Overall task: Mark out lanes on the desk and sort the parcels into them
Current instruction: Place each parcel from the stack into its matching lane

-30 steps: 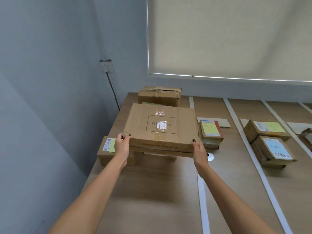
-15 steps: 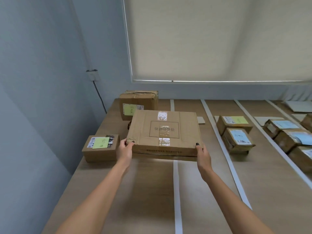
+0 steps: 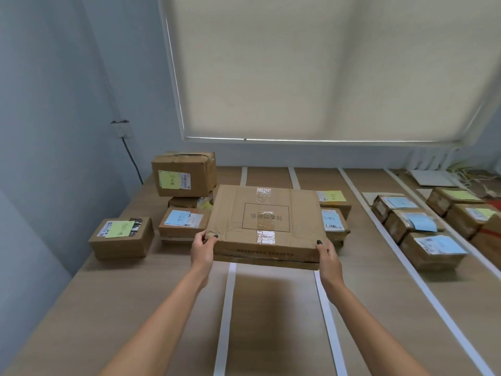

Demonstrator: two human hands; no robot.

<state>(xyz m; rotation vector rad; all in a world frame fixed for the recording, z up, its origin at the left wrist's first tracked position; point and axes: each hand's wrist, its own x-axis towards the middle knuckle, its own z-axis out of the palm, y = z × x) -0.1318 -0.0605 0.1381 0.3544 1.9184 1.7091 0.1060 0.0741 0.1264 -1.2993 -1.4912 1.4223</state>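
We see a flat brown cardboard parcel (image 3: 267,226) with a dark printed rectangle and characters on its lid, crossed by a strip of glossy clear tape. The fingernails on the left hand (image 3: 202,249) and right hand (image 3: 328,260) are painted black. The desk (image 3: 151,308) is pale wood-grain tan, striped by white tape lines (image 3: 226,316). A brown box at the left (image 3: 122,237) carries a lime-green note over a white barcode label. The tall brown box (image 3: 184,173) behind has a yellow-green note. The small box (image 3: 183,222) between them bears a light blue note. Boxes at the right (image 3: 431,249) show light blue labels. The wall (image 3: 54,104) is pale blue-grey, the roller blind (image 3: 325,66) cream.
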